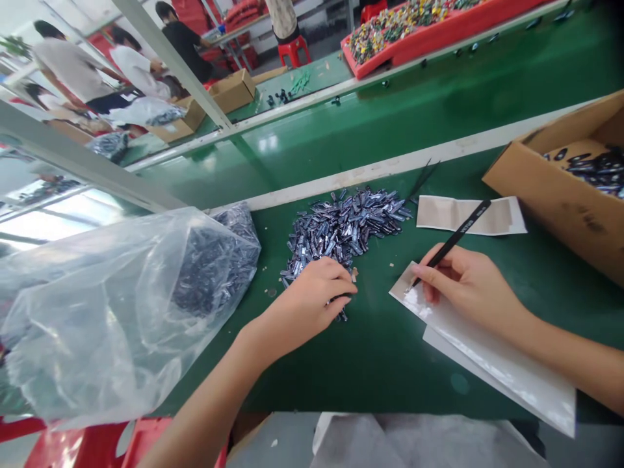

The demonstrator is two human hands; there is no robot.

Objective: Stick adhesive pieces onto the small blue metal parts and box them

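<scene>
A heap of small shiny blue-grey metal parts lies on the green table. My left hand rests at the heap's near edge, fingers curled and pinched on one or two of the parts. My right hand grips black tweezers like a pen, the tips touching a glossy white sheet that lies under the hand. A second paper strip lies just beyond the tweezers.
A big clear plastic bag with more parts sits at the left. A cardboard box holding dark parts stands at the right. Behind runs a green conveyor, with a red tray of coloured pieces. Several people work at the far left.
</scene>
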